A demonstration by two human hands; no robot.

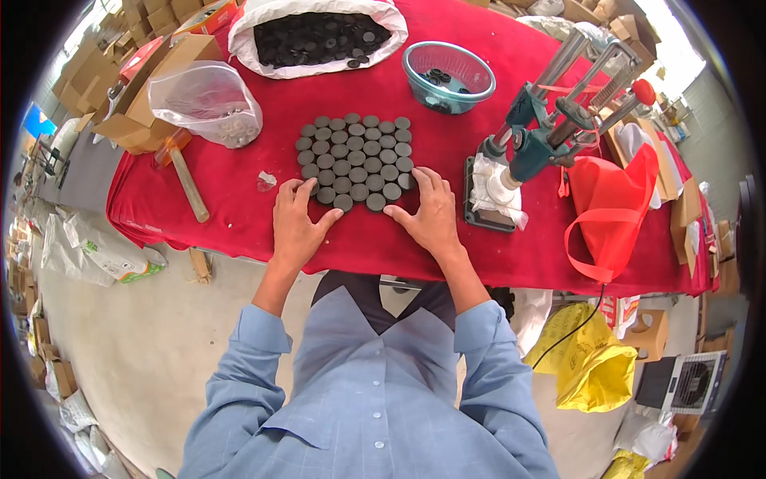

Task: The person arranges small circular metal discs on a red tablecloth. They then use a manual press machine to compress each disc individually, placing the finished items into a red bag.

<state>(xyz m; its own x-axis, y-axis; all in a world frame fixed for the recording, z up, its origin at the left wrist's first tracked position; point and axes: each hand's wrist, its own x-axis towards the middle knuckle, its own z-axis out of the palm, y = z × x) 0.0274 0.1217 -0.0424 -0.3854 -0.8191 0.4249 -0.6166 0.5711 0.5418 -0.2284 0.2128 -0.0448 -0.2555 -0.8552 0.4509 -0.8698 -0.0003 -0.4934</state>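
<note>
Several dark grey round discs (357,159) lie flat on the red tablecloth, packed side by side into a block. At the block's near left corner is my left hand (297,217), thumb and fingers apart, fingertips against the outer discs. My right hand (431,211) mirrors it at the near right corner, also spread, its thumb and fingertips touching the edge discs. Neither hand grips anything. Beyond the block sits a white sack (239,40) full of black round pieces (319,40). A teal plastic basket (413,76) at the far right holds some black pieces.
A green hand press (531,152) with a red-knobbed lever stands right of my right hand. Past it lies a red bag (610,207). On the left are a hammer (190,184), a clear bag (199,96) of small parts and open cardboard boxes (148,120). The red tablecloth (367,251) ends near my waist.
</note>
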